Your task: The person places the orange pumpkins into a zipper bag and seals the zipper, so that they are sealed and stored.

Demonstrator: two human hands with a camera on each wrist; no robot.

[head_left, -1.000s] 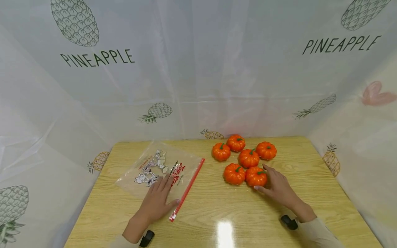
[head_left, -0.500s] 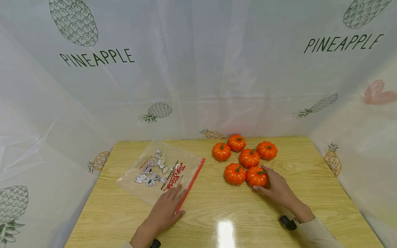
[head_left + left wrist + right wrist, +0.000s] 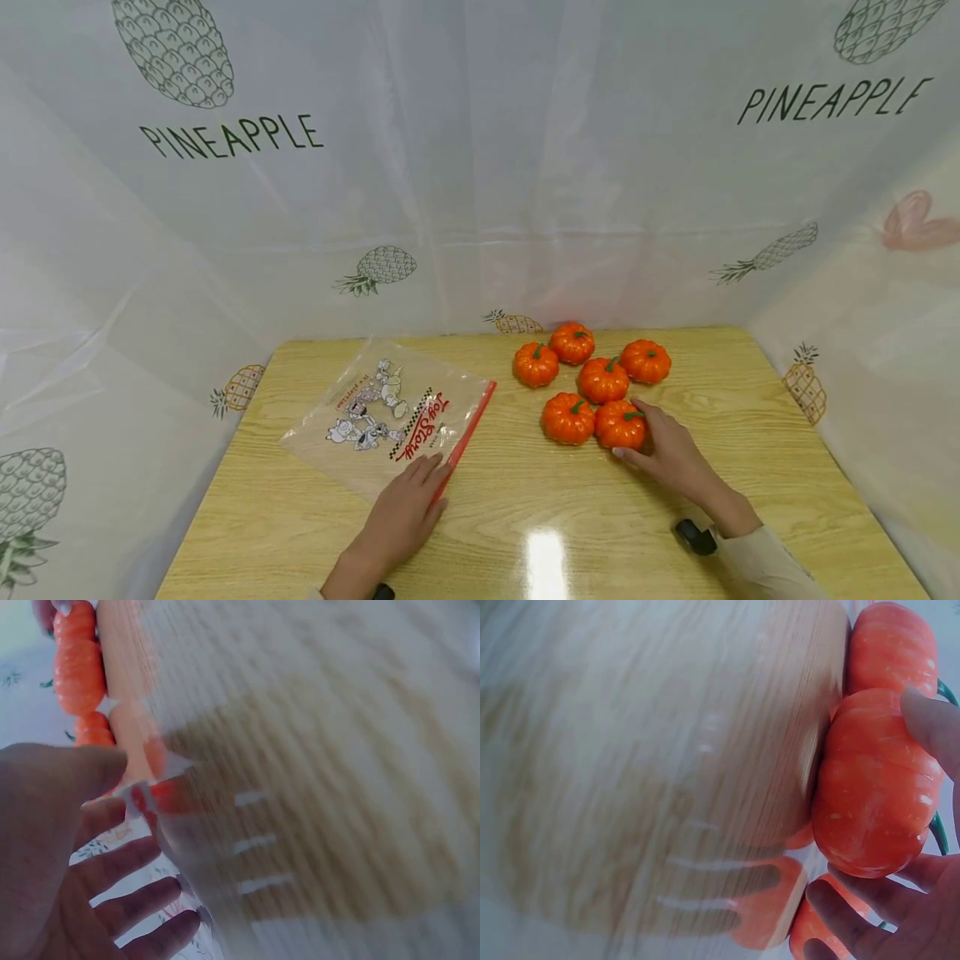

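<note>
A clear zip bag (image 3: 435, 417) printed with cartoon figures and red lettering lies flat at the left of the table. My left hand (image 3: 401, 512) rests at its near corner, fingers outstretched over the red zip strip (image 3: 474, 421), part of which they hide. At the right, my right hand (image 3: 675, 458) holds the nearest small orange pumpkin (image 3: 617, 425) from its right side. In the right wrist view, thumb and fingers lie on opposite sides of that pumpkin (image 3: 877, 787). Another pumpkin (image 3: 567, 419) sits just left of it.
Behind these two stand several more orange pumpkins (image 3: 603, 381) with green stems. The wooden table (image 3: 517, 500) ends at a pineapple-printed white curtain (image 3: 480, 208), which also hangs at both sides.
My left hand has slid toward the near right over the bag to the red strip, uncovering the lettering. My right hand stays at the same pumpkin.
</note>
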